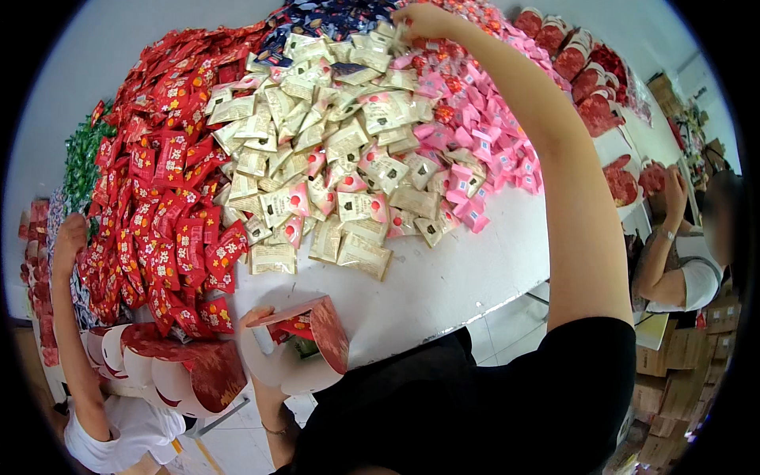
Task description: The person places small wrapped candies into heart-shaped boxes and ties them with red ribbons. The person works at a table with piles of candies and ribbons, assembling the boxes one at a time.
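My left hand [255,318] grips the rim of a red and white paper gift box [328,336] at the table's front edge. Through the box's open top, red and green packets show inside. My right arm stretches far across the table, and my right hand [421,19] is at the back of the piles, where dark blue packets [332,17] meet cream packets [364,170]. Its fingers are bent down and pressed together; what they pinch is too small to make out. Pink wrapped candies [479,154] lie beneath my right forearm.
Red packets [154,190] heap up at left, with green ones [81,158] beyond. At lower left, more gift boxes [178,372] stand near another person's arm [71,332]. Filled boxes [594,87] line the far right, where a second person [673,261] works. Cartons [673,380] are stacked behind.
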`<action>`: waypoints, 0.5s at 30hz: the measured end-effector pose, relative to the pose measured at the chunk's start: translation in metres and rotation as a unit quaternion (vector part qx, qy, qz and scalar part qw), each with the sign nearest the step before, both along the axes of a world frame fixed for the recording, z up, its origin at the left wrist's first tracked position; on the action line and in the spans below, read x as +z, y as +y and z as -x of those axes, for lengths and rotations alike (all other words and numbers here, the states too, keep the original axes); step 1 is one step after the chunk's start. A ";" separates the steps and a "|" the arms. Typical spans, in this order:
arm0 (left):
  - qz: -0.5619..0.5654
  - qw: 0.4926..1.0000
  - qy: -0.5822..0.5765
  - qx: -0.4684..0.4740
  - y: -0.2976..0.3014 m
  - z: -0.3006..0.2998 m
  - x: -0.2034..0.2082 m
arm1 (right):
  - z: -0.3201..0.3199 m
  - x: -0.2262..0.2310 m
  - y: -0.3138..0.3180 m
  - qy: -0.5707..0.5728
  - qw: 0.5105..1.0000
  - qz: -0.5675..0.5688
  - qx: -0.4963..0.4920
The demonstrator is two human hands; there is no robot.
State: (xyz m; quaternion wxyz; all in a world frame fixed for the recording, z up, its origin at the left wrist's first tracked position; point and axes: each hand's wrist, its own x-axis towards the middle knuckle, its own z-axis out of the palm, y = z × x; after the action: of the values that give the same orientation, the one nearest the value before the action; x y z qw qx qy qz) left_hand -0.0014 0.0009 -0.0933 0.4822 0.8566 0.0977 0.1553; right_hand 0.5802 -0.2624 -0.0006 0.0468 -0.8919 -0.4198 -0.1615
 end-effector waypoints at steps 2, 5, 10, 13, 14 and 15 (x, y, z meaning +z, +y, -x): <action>0.067 0.998 0.002 0.002 0.000 0.005 -0.001 | 0.017 0.010 -0.037 0.083 0.989 -0.114 -0.052; 0.093 0.996 0.004 0.009 -0.002 0.014 -0.003 | 0.057 0.031 -0.072 0.188 0.949 -0.245 -0.068; 0.126 0.992 0.006 0.015 -0.008 0.019 -0.005 | 0.161 0.080 -0.151 0.290 0.852 -0.352 -0.256; 0.150 0.989 0.009 0.008 -0.014 0.010 -0.004 | 0.231 0.070 -0.197 0.226 0.943 -0.113 -0.218; 0.161 0.987 0.007 0.001 -0.018 0.006 -0.004 | 0.254 0.058 -0.210 0.190 0.961 -0.037 -0.200; 0.170 0.985 0.010 -0.009 -0.023 0.001 -0.003 | 0.275 0.041 -0.222 0.194 0.957 -0.025 -0.213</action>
State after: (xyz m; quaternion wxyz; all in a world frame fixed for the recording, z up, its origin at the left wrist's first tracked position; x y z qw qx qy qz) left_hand -0.0029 -0.0222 -0.0960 0.6209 0.7647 0.1198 0.1240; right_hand 0.3055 -0.4846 0.0405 0.1141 -0.9733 -0.1990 -0.0022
